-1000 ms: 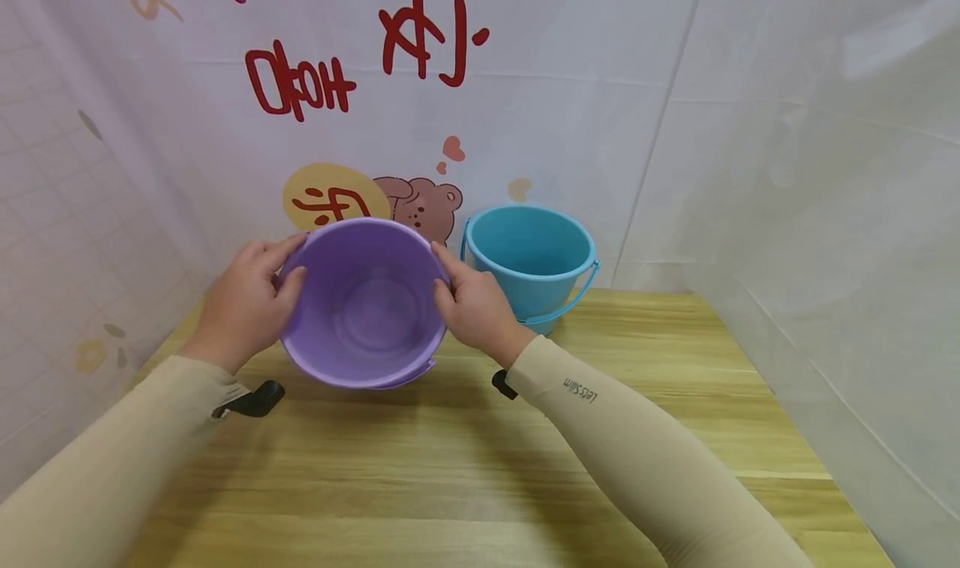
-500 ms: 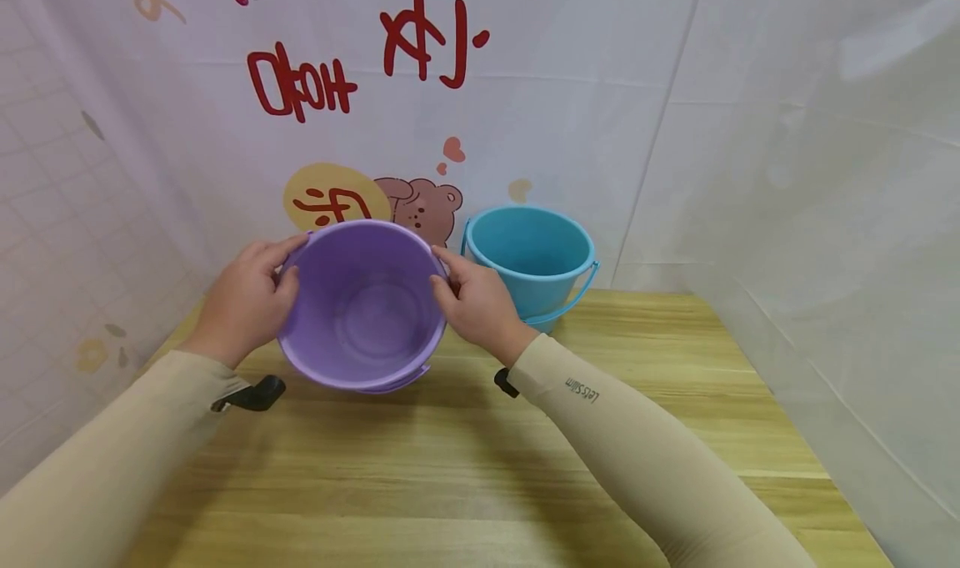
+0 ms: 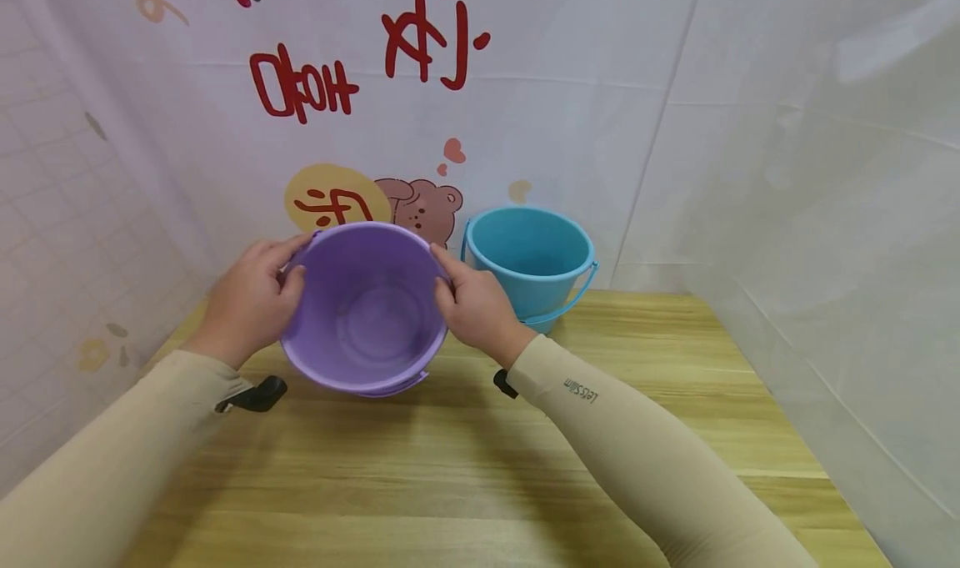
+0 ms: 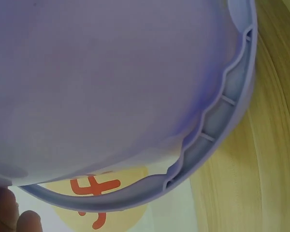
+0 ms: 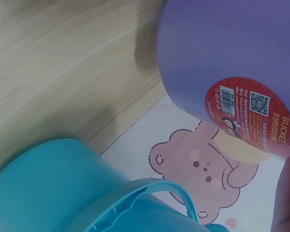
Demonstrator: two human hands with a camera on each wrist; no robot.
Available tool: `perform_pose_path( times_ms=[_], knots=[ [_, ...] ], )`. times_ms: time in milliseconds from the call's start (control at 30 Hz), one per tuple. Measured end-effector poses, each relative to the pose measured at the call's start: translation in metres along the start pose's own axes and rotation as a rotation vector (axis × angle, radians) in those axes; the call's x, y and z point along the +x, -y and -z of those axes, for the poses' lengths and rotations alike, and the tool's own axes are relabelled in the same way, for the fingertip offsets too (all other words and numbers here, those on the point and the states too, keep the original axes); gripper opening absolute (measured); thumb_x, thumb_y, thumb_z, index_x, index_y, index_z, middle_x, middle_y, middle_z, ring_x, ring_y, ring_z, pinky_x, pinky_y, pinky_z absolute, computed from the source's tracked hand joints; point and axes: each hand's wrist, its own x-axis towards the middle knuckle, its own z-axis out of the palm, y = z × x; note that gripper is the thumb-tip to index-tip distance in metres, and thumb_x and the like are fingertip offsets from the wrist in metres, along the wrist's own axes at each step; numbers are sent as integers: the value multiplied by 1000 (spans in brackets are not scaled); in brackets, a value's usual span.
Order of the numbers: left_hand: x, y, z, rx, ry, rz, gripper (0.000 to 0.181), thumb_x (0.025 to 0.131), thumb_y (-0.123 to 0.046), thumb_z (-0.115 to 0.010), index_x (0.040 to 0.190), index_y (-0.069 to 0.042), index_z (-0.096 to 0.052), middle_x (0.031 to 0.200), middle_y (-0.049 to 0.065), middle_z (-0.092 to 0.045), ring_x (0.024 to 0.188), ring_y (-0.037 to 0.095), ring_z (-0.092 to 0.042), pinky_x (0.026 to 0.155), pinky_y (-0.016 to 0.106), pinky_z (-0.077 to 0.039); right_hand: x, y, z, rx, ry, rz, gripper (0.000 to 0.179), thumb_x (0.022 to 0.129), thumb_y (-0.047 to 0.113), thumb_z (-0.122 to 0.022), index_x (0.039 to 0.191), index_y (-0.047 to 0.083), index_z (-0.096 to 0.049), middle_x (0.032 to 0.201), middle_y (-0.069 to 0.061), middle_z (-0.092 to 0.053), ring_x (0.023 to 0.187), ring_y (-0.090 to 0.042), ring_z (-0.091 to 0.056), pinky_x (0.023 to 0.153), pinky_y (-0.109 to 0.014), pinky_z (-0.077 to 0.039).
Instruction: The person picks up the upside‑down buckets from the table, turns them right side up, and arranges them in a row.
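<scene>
A purple bucket (image 3: pixel 367 301) is tilted with its mouth toward me, held between both hands above the table. My left hand (image 3: pixel 251 301) grips its rim on the left, thumb at the inside edge. On the opposite side my right hand (image 3: pixel 480 305) pinches the rim. The bucket's inside shows nothing in it. In the left wrist view the purple handle (image 4: pixel 217 116) hangs along the bucket's wall, with fingertips at the lower left corner. A red label (image 5: pixel 251 113) is stuck on the outer wall in the right wrist view.
A blue bucket (image 3: pixel 528 259) stands upright behind my right hand, its handle (image 3: pixel 581 293) hanging down in front. The wooden table (image 3: pixel 420 485) meets a white printed sheet (image 3: pixel 555 92) at the back. White sheets also border the left and right sides.
Both hands keep their grip on the purple bucket. It has tipped very slightly, and its handle below the rim has shifted a little to the left.
</scene>
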Motion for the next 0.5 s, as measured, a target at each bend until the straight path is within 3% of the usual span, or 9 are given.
perform_pose_path(
  times_ms=[233,500],
  knots=[
    [-2,-3,2,-9,22,18,47,105,-19,-57,150,-6,-58,133,26,-62,90,34,-65,66,42,-51,2,1,0,-12,6,-46,53,107,18,-47,160,8,-46,59,0,-53,44,-12,-49,46,-25,-42],
    [-9,-6,4,-16,59,58,50,106,-25,-56,152,-4,-56,136,26,-61,99,40,-66,74,58,-58,0,3,1,11,-3,-88,52,107,18,-47,158,3,-47,65,-3,-54,45,-13,-48,48,-26,-43]
  ],
)
